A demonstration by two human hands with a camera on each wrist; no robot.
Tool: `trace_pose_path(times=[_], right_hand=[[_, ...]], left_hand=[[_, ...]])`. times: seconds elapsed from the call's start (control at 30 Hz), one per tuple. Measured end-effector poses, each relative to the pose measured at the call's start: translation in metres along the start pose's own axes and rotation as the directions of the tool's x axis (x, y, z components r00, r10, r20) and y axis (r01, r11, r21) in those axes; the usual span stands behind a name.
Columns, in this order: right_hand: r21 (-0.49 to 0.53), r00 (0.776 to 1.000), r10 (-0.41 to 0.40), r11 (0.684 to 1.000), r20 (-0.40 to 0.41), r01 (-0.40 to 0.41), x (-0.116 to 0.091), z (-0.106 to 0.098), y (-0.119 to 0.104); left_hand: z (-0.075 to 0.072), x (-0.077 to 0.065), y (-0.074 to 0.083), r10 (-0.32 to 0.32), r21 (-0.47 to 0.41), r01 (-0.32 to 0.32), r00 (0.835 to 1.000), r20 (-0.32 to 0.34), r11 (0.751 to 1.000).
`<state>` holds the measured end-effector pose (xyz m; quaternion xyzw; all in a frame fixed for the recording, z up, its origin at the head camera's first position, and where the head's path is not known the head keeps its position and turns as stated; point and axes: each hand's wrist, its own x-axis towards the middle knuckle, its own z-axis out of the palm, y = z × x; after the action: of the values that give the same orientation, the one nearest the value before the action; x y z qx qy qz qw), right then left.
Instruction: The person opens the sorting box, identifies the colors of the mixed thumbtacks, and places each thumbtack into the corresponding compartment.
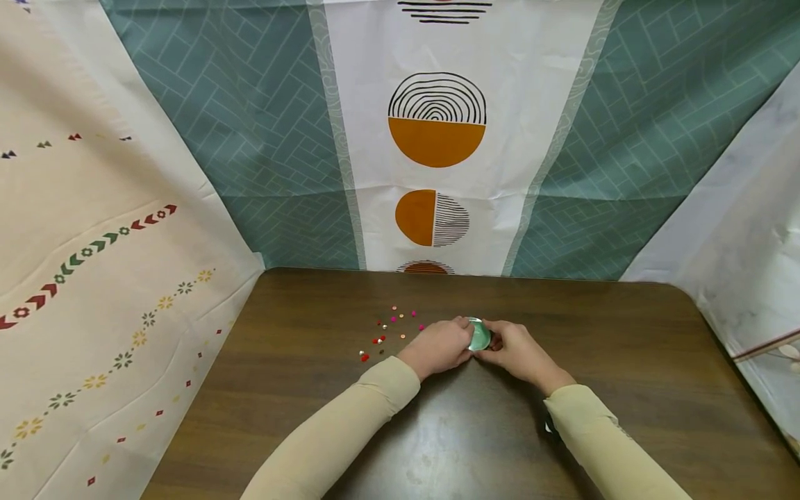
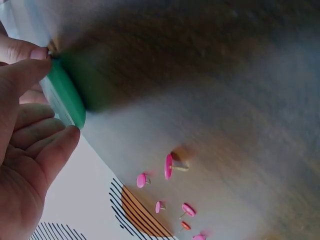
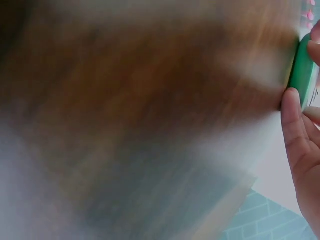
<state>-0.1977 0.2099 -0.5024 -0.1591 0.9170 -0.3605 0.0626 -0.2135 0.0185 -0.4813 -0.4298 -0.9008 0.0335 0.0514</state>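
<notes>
Both hands hold a small round green container (image 1: 480, 335) with a clear, shiny top, near the middle of the table. My left hand (image 1: 439, 345) grips its left side, thumb and fingers at the rim (image 2: 67, 95). From the other side, my right hand (image 1: 515, 352) pinches the edge, and its fingertips (image 3: 291, 97) press on the green side wall. Left of the hands lie several scattered thumbtacks (image 1: 393, 319), pink, red and metallic. In the left wrist view a pink thumbtack (image 2: 168, 166) lies with its pin pointing sideways.
The dark brown wooden table (image 1: 300, 417) runs back to a patterned cloth (image 1: 437, 229) hanging behind it. Light cloths hang at the left (image 1: 94, 312) and right (image 1: 737, 278) sides. A small dark and white item (image 1: 548, 423) shows beside the right sleeve.
</notes>
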Motion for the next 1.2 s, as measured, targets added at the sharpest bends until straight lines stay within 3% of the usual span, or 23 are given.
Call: trace_pose_path(times=[0.47, 0.73, 1.0, 1.2], right_hand=[[-0.151, 1.000, -0.013, 0.988, -0.005, 0.012, -0.002, 0.006, -0.003], [-0.214, 0.999, -0.045, 0.976, 0.006, 0.045, 0.004, 0.000, -0.012], [-0.210, 0.998, -0.062, 0.976, 0.005, 0.062, 0.008, -0.001, -0.011], [-0.236, 0.997, -0.071, 0.969, -0.005, 0.068, 0.012, -0.002, -0.010]], left_hand=[[0.006, 0.005, 0.005, 0.086, 0.133, -0.093, 0.995, 0.059, 0.987], [0.007, 0.008, 0.006, 0.131, 0.261, -0.144, 0.989, 0.067, 0.955], [0.003, 0.006, 0.002, 0.178, 0.289, -0.191, 0.982, 0.070, 0.938], [0.000, 0.008, -0.003, 0.183, 0.242, -0.201, 0.978, 0.096, 0.949]])
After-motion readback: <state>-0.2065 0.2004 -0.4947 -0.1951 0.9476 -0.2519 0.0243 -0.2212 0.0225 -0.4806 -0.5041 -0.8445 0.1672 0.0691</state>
